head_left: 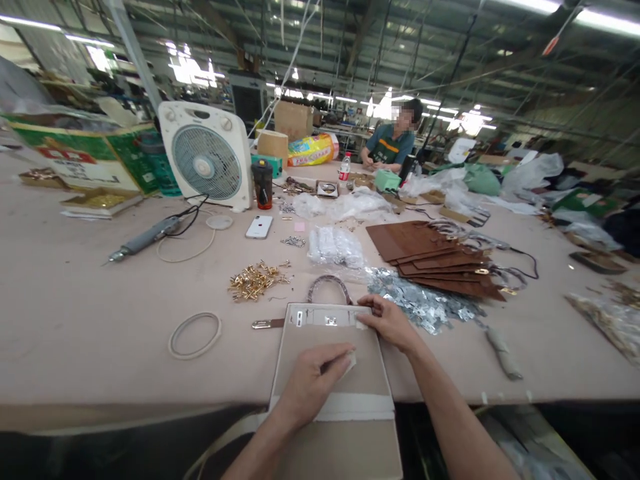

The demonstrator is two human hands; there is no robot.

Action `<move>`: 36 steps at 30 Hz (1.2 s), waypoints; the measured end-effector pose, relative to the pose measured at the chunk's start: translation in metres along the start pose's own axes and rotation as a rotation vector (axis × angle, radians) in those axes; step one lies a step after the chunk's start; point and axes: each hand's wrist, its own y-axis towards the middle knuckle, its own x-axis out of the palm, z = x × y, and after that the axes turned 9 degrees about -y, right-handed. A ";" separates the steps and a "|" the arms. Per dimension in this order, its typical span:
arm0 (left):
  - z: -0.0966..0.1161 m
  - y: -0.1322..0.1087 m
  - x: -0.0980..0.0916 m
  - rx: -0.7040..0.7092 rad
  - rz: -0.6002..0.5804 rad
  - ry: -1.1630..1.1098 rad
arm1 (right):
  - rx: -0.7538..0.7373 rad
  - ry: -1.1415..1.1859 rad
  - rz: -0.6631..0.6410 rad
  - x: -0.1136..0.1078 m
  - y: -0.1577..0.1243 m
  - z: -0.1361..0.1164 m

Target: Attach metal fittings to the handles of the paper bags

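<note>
A flat beige bag panel (pixel 370 373) lies in front of me, its lower end hanging over the table edge. Along its top run metal fittings (pixel 331 321), and a looped handle (pixel 330 279) stands beyond. A brown strap with a metal plate (pixel 263 325) sticks out to the left. Above the panel's middle, my left hand (pixel 313 380) is closed, pinching a small pale piece of tape (pixel 351 362). My right hand (pixel 393 325) grips the panel's top right corner with thumb and fingers, near a small pale patch (pixel 361 324).
Gold rivets (pixel 256 281) and a tape roll (pixel 195 335) lie left. Metal plates (pixel 420 300) and stacked brown leather pieces (pixel 425 250) lie right. Further back are an electric screwdriver (pixel 145 239), phone (pixel 259 227), fan (pixel 207 157) and a seated co-worker (pixel 390 143).
</note>
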 end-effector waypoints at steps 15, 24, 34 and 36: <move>0.007 -0.005 -0.006 -0.038 -0.250 0.193 | -0.091 -0.044 0.296 0.007 -0.073 -0.030; 0.004 -0.009 -0.008 0.013 -0.278 0.267 | -0.315 -0.366 -0.121 0.027 -0.111 -0.061; 0.011 -0.011 -0.008 0.037 -0.291 0.287 | -0.264 -0.415 -0.130 0.034 -0.113 -0.064; 0.012 -0.016 -0.011 0.078 -0.273 0.253 | -0.238 -0.387 -0.116 0.033 -0.116 -0.066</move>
